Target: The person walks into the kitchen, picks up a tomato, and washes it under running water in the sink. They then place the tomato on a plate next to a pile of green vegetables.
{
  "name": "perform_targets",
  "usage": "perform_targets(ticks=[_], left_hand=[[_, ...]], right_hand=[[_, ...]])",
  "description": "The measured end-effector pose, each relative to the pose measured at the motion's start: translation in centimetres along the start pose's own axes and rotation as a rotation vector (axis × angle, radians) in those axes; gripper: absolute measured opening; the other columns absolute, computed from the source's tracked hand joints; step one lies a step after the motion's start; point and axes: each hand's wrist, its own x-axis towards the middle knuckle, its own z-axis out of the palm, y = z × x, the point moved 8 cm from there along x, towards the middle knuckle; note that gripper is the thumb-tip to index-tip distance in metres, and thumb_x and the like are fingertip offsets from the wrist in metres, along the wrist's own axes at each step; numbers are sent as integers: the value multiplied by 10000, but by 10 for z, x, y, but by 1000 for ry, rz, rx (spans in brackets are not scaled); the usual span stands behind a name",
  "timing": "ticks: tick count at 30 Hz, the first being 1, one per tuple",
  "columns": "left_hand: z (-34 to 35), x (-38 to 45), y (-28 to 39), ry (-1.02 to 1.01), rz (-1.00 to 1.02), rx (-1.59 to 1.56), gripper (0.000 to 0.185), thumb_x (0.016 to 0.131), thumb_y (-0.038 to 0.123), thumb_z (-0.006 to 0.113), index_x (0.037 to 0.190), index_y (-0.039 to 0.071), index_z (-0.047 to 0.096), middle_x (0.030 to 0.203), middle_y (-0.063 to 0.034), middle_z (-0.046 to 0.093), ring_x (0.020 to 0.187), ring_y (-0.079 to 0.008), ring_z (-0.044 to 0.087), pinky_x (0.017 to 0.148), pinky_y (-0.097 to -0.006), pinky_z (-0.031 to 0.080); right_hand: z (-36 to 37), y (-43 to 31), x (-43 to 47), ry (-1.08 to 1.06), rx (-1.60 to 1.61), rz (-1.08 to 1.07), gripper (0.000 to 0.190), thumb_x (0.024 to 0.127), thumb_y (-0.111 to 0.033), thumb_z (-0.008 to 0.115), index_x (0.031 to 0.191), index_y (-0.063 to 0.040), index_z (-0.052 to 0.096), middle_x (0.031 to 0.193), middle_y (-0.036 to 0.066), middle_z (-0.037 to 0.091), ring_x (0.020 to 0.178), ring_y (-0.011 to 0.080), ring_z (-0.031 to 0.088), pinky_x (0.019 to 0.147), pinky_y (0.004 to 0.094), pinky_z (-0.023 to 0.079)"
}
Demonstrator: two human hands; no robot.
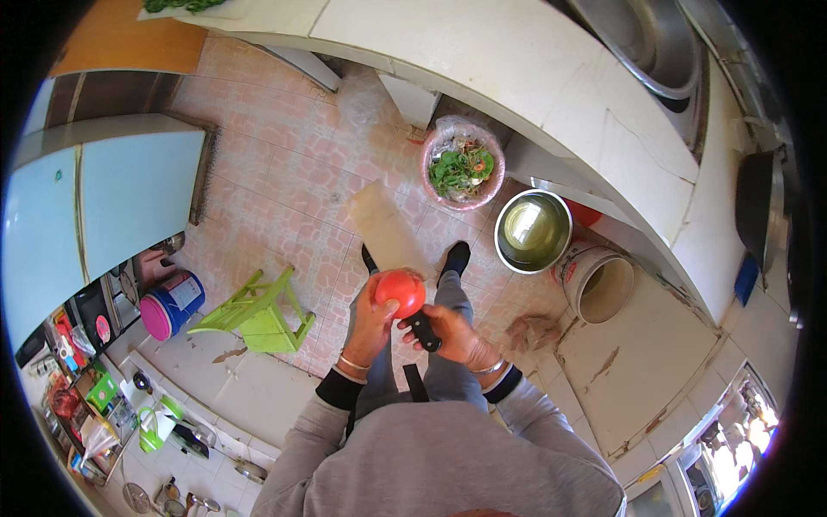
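Observation:
A whole red tomato [400,293] is held in my left hand [370,329], in front of my body. My right hand [460,338] grips the black handle [425,332] of a kitchen knife just below the tomato. The knife's wide pale blade [387,226] seems to extend beyond the tomato, over the floor; it looks blurred. Where the blade meets the handle is partly hidden by the tomato.
A lined bin [428,178] with vegetable scraps and a steel basin [502,249] of liquid stand on the floor ahead, beside a bucket [581,291]. A tiled counter [517,71] curves above them. A green chair [268,329] is at left, near a light blue refrigerator [139,187].

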Motion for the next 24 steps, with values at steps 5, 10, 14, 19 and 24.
perform_targets(ticks=[5, 10, 14, 19, 24], left_hand=[[57, -30, 19, -172, 104, 74, 673, 872, 441, 721, 1336, 6, 500, 1352, -178, 568, 1183, -253, 602, 952, -368, 531], [103, -65, 34, -337, 37, -153, 691, 948, 504, 608, 1438, 48, 436, 1468, -145, 491, 1364, -281, 475, 1123, -477, 395], [113, -88, 38, -311, 42, -200, 644, 969, 453, 606, 1451, 62, 433, 1432, -115, 504, 1279, -232, 520, 1023, -415, 471], [130, -104, 53, -308, 120, -158, 637, 928, 262, 674, 1471, 75, 400, 1422, -130, 493, 1237, -221, 538, 969, -395, 508], [141, -104, 58, -306, 226, -104, 756, 859, 76, 688, 1517, 62, 315, 1461, -123, 449, 1300, -241, 503, 1018, -408, 495]], right_hand=[[11, -4, -39, -73, -49, -33, 418, 1025, -393, 453, 1055, -9, 616, 841, 96, 635, 595, 164, 587, 501, 278, 433], [36, -39, -120, 389, -823, -372, 414, 1030, -427, 507, 951, -36, 619, 736, 83, 610, 500, 191, 556, 458, 331, 408], [18, -87, -186, 839, -1560, -932, 291, 979, -305, 627, 1024, -17, 628, 842, 222, 661, 699, 411, 639, 620, 476, 499], [48, -107, -275, 1007, -1608, -1316, 317, 846, -130, 766, 1075, -18, 579, 923, 203, 656, 796, 367, 657, 712, 432, 527], [93, -118, -323, 752, -1545, -1226, 245, 830, 6, 728, 1008, -22, 562, 824, 50, 624, 721, 94, 576, 669, 263, 495]])
